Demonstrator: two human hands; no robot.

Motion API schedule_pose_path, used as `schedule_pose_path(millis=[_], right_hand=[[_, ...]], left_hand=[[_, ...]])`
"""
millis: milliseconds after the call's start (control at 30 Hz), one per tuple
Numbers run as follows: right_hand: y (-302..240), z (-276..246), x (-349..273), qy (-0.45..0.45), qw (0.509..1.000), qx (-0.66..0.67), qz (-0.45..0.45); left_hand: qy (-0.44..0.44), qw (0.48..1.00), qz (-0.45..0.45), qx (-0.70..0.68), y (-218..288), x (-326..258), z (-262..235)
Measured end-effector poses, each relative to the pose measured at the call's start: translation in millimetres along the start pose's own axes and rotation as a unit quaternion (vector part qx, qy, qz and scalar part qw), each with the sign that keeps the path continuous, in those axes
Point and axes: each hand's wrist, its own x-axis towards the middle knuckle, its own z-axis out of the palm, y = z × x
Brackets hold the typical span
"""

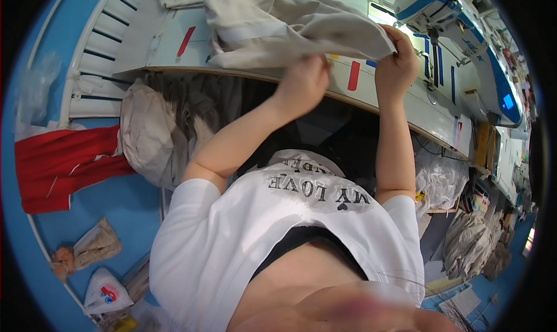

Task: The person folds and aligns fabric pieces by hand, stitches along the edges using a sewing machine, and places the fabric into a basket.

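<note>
A crumpled beige cloth piece (296, 27), perhaps part of a garment, lies across the near side of the white sewing table. Its right end is raised, and my right hand (397, 65) pinches the corner between thumb and fingers. My left hand (304, 82) is at the cloth's near edge, over the table's front edge. It looks curled, but motion smears its fingers, so I cannot make out whether it grips the cloth. To the right of my right hand stands a white and blue sewing machine (481, 53), its needle area beyond the hand.
Red tape strips (353, 75) and blue ones mark the white tabletop (156, 45). Beige cloth (148, 120) hangs at the table's left, by a white slatted rack (96, 53) and red cloth (69, 161). More bundled cloth (470, 242) is at lower right.
</note>
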Motion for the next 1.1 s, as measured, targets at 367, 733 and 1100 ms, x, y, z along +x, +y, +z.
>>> schedule_pose_path(millis=[367,733,1100], right_hand=[[-70,-13,32,-0.028,0.994,0.001,-0.109],[-26,46,-17,-0.269,0.956,0.003,-0.12],[11,-9,36,0.195,0.85,0.458,0.171]], left_hand=[[0.15,0.983,-0.086,0.059,-146,81,-48],[0.242,0.945,-0.149,-0.161,-134,64,-89],[0.289,0.912,-0.221,-0.188,-162,3,-89]])
